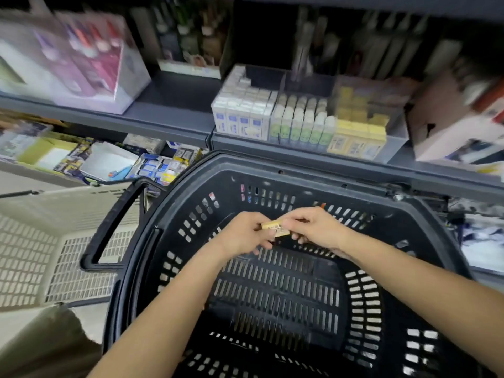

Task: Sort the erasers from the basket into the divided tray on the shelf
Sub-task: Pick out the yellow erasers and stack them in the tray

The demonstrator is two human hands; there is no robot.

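- The black basket [272,170] fills the near view, and two bare forearms reach in over its near rim.
- Over the middle of the basket's slotted floor, the left hand [244,234] and the right hand [317,227] meet.
- Between them, inside the basket, sits one small yellowish eraser [276,229] with a barcode label.
- The left grip is closed on the eraser's left end, thumb and fingertips pinching it.
- The right grip is closed on its right end, and its other fingers are curled underneath.
- The basket's handle [109,227] hangs down off its left side, over a beige basket [41,241] just beside it.
- Past the basket's far rim, a grey shelf [169,115] carries the divided tray [396,140].
- In the tray's front sections:
  - The left one holds white erasers with blue labels [242,115].
  - The middle one holds white erasers in green sleeves [302,124].
  - The right one holds yellow erasers [357,132].
- The tray's back sections are dark, and I cannot tell what they hold.
- Farther from the basket on the left, a clear box [81,58] shows only as a blur.
- On the right stands a cardboard box [450,124].
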